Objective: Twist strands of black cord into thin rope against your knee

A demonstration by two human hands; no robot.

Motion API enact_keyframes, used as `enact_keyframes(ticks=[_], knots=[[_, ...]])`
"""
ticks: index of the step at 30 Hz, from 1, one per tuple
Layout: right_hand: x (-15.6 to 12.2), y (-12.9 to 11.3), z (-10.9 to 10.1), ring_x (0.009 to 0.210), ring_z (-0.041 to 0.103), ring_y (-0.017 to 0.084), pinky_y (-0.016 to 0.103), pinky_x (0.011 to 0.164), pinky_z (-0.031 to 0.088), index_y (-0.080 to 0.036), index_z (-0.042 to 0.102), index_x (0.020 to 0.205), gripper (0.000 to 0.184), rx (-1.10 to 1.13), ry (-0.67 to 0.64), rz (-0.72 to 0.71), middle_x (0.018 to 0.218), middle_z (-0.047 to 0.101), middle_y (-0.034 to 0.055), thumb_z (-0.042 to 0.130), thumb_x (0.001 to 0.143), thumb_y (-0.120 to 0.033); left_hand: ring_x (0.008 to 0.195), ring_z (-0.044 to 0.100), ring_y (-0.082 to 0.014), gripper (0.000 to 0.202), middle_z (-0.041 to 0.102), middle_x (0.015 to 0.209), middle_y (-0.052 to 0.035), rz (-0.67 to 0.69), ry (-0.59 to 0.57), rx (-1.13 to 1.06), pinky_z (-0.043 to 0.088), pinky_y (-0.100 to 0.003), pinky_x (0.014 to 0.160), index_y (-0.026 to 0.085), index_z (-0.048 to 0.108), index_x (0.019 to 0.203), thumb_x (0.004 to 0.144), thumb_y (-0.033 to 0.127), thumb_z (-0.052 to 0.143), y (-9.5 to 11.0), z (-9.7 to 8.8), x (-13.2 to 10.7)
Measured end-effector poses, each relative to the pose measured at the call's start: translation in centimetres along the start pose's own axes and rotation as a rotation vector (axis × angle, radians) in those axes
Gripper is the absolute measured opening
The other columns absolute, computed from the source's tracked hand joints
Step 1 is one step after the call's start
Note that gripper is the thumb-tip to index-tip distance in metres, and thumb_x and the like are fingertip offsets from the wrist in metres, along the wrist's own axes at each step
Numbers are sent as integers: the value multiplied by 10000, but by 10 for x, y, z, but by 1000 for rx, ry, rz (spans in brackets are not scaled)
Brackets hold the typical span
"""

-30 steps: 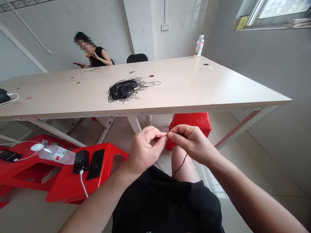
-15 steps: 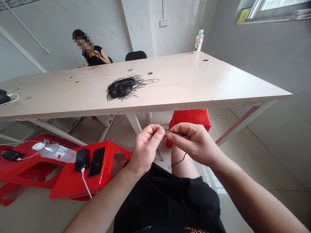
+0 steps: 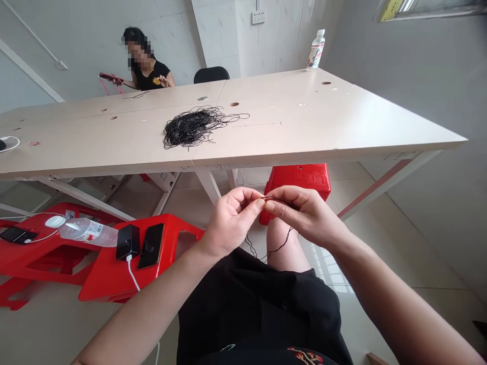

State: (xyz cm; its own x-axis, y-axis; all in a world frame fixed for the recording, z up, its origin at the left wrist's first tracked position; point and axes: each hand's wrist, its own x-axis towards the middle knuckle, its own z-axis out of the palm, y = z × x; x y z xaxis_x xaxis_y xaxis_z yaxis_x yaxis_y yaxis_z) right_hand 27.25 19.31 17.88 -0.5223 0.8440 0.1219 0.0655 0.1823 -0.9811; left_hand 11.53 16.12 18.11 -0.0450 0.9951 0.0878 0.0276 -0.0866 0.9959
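Note:
Both hands meet above my lap, fingertips touching or nearly so. My left hand [image 3: 239,219] pinches a thin black cord [image 3: 280,247] between thumb and forefinger. My right hand [image 3: 304,213] is closed on the same cord in a like pinch, a short stretch of it running along its forefinger. Below the hands the cord hangs in loose, twisted strands over my knee and dark clothing. What lies right between the fingertips is mostly hidden. On the table beyond my hands sits a tangled heap of black cord [image 3: 188,128].
A long pale table [image 3: 342,119] spans the view, with a bottle [image 3: 315,49] at its far corner. Red stools stand left; one holds a phone [image 3: 151,246] and a black charger block [image 3: 128,242], beside a lying bottle [image 3: 81,229]. Another person [image 3: 150,71] sits across, holding a reddish object.
My fingertips have come closer together, and the hanging cord ends have shifted. The view has tilted slightly downward. The person across has raised a reddish object in one hand.

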Motion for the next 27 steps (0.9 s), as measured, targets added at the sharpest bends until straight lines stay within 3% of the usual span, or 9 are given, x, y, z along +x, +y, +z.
enact_keyframes(ticks=[3,5,9,13,17,23,27], knots=[[2,5,-3,783,615,152,266,674,505,-170,654,947,320,49,-47,-13,825,666,42,696,726,-398,629,572,-102,106,626,685,-4,64,-9,135,469,-226,601,179,630,777,768,284,633,-2,-2,0],[5,7,-2,745,614,138,248,650,501,-166,680,873,291,64,-7,-9,801,681,37,733,686,-382,643,577,-101,89,633,698,-4,87,-10,177,476,-227,621,180,639,785,773,268,628,-4,-3,1],[10,8,1,539,518,89,212,459,393,-141,683,656,261,53,80,12,605,640,17,764,635,-389,633,582,-90,78,647,701,-1,40,-40,35,480,-215,610,181,661,785,746,249,656,-5,-4,5],[13,11,4,482,480,75,205,393,334,-153,695,669,255,153,130,17,581,625,11,759,634,-397,675,609,-103,103,671,725,-17,-39,-18,-104,502,-230,662,168,674,741,703,260,700,-4,-3,8],[14,15,6,470,472,75,201,370,310,-172,684,676,202,212,223,-11,571,600,5,736,667,-368,782,644,-140,154,702,837,-47,-47,-9,-94,515,-258,723,179,693,854,729,267,681,1,-6,8],[15,21,2,436,384,55,215,387,313,-179,646,678,179,212,387,-16,531,509,-32,704,710,-346,803,664,-157,214,716,823,-62,-118,-102,60,522,-265,758,169,697,951,745,216,662,9,-25,8],[19,23,-1,421,318,43,215,386,275,-183,643,696,176,192,411,-39,512,451,-49,698,727,-348,752,668,-165,221,722,764,-62,-98,-60,154,523,-278,743,182,707,939,735,263,678,8,-38,11]])
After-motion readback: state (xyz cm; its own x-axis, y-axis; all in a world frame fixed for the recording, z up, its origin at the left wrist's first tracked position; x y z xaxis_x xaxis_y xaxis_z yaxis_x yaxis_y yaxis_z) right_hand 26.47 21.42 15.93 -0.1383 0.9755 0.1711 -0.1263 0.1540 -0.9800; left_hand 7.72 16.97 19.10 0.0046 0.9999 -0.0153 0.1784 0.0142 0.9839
